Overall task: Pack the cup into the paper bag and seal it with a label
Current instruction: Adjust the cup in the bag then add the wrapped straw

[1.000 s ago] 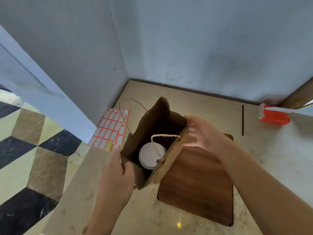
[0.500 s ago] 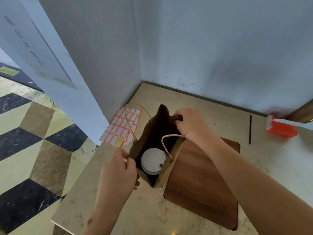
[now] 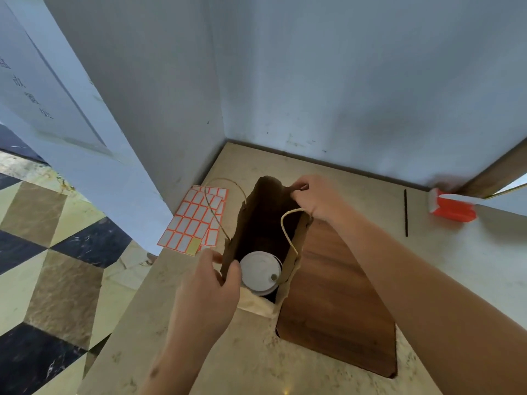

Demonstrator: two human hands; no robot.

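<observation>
Cup with a white round plastic lid: seated upright at the bottom of the tall brown paper bag, near the bag's front end, lid facing up. The bag stands open on the beige stone counter, partly over the dark wooden board.

Left hand: pinches the near rim of the bag between thumb and fingers, holding the mouth steady. Right hand: fingers curled over the far rim of the bag, gripping it beside the twisted paper handle. Judgement: the two grips at opposite ends serve to draw the rims together so the mouth can be folded shut.

The sheet of white labels with orange borders lies flat on the counter just left of the bag, against the wall, within easy reach for the sealing step. Packing appears complete; closing and labelling are not yet done.

Also on the counter, well apart to the right: a thin black stick and an orange and white object, its kind unclear
</observation>
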